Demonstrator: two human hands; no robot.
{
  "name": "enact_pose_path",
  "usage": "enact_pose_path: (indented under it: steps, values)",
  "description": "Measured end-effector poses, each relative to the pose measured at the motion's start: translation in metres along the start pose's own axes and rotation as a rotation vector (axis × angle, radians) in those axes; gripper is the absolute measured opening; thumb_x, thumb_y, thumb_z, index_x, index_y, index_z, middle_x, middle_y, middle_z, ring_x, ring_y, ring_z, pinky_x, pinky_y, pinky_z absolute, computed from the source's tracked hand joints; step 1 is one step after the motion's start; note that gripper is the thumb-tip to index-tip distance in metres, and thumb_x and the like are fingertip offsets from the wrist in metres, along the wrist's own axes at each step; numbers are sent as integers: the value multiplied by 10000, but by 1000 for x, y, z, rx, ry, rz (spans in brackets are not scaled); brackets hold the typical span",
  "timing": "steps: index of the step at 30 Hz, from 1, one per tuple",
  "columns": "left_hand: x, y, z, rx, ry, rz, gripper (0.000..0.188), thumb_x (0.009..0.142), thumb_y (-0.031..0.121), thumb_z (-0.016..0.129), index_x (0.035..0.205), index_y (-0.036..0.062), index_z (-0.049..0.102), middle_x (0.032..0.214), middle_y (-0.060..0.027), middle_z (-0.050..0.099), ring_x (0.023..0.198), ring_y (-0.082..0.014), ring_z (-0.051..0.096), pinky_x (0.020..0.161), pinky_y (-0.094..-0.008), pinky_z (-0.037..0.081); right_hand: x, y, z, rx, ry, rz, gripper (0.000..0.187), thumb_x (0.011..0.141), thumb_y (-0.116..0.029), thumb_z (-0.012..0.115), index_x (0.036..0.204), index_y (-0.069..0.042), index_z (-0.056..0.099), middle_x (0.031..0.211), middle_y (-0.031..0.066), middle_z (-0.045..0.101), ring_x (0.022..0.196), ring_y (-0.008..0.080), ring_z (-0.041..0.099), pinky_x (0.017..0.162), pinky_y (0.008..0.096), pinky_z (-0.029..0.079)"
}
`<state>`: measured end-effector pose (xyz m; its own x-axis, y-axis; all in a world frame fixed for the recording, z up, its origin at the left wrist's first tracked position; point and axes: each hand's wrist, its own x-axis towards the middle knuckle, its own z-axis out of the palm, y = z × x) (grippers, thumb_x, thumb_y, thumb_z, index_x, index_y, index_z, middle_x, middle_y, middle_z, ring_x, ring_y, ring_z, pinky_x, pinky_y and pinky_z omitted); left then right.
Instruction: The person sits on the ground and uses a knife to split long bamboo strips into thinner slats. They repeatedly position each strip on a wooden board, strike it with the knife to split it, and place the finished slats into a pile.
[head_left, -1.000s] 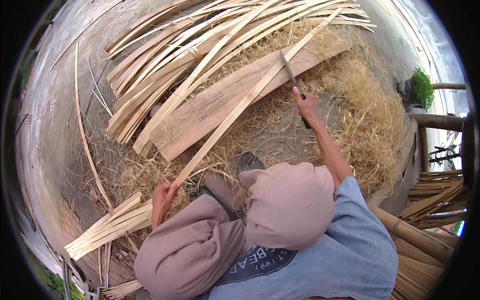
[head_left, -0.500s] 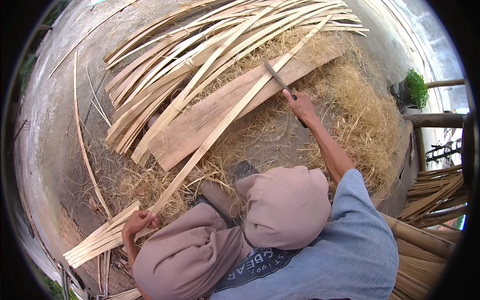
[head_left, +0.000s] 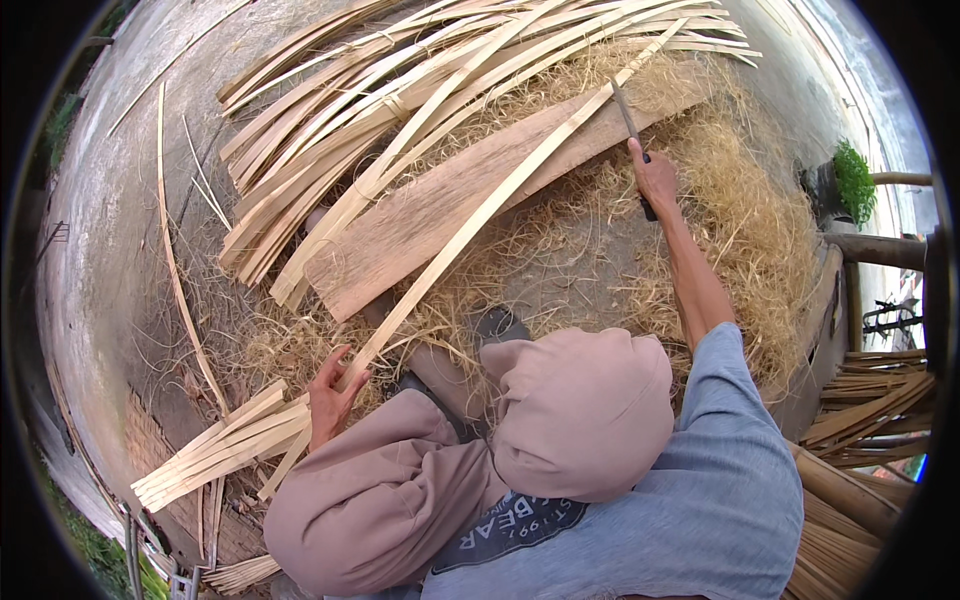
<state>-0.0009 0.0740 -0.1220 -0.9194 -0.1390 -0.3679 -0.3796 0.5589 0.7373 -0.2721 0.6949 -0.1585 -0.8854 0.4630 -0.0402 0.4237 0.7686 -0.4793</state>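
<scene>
A long pale bamboo strip (head_left: 480,222) runs slantwise across a flat wooden board (head_left: 400,250). At its near end my left hand (head_left: 332,398) has the strip between thumb and fingers, loosely, beside my knee. My right hand (head_left: 655,180) is closed round the dark handle of a knife (head_left: 625,110), out to the far right. The blade lies against the strip near its far end, over the upper part of the board. The arm is stretched nearly straight.
Tied bundles of bamboo strips (head_left: 310,180) lie beyond the board. Curly shavings (head_left: 740,240) are heaped at the right and under the board. A small stack of strips (head_left: 215,450) sits at the lower left. Bamboo poles (head_left: 850,490) and a green plant (head_left: 853,183) stand right.
My right hand has moved the knife away and to the right, toward the strip's far end. My left hand has slid up along the strip, its fingers looser.
</scene>
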Motion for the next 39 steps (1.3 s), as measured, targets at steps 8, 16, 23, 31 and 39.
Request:
enact_pose_path:
  steps: [8, 16, 23, 31, 39]
  values:
    - [25, 44, 46, 288, 59, 215, 305, 1011, 291, 660, 1274, 157, 735, 713, -143, 588, 669, -259, 575, 681, -396, 455, -288, -114, 65, 178, -513, -731, 579, 941, -579, 672, 794, -19, 659, 658, 133, 617, 637, 306, 654, 590, 431, 505]
    - [21, 41, 56, 248, 27, 203, 321, 1033, 365, 616, 1278, 193, 733, 719, -136, 516, 672, -285, 539, 654, -421, 416, -39, -15, 8, 157, 37, -24, 724, 955, -691, 572, 640, -39, 570, 513, 51, 505, 499, 176, 567, 512, 379, 433]
    - [14, 18, 52, 53, 46, 150, 313, 1058, 327, 590, 1162, 87, 762, 704, -139, 555, 636, -208, 511, 618, -383, 408, -144, -88, 24, 159, -577, -362, 591, 979, -622, 597, 748, -79, 623, 588, 37, 555, 532, 160, 528, 486, 371, 450]
    - [-49, -63, -33, 99, -25, -265, 421, 1081, 364, 551, 914, 17, 719, 576, -7, 491, 541, -118, 404, 511, -328, 319, -46, -38, 22, 65, -93, -127, 679, 971, -660, 574, 654, -61, 591, 535, 41, 516, 519, 175, 553, 474, 384, 409]
    - [13, 19, 26, 227, -14, -49, 521, 1073, 472, 505, 827, 53, 693, 534, -73, 503, 495, -217, 511, 498, -376, 358, -152, -112, 46, 148, -473, -329, 687, 962, -623, 614, 716, 18, 644, 562, 141, 586, 511, 263, 601, 523, 437, 489]
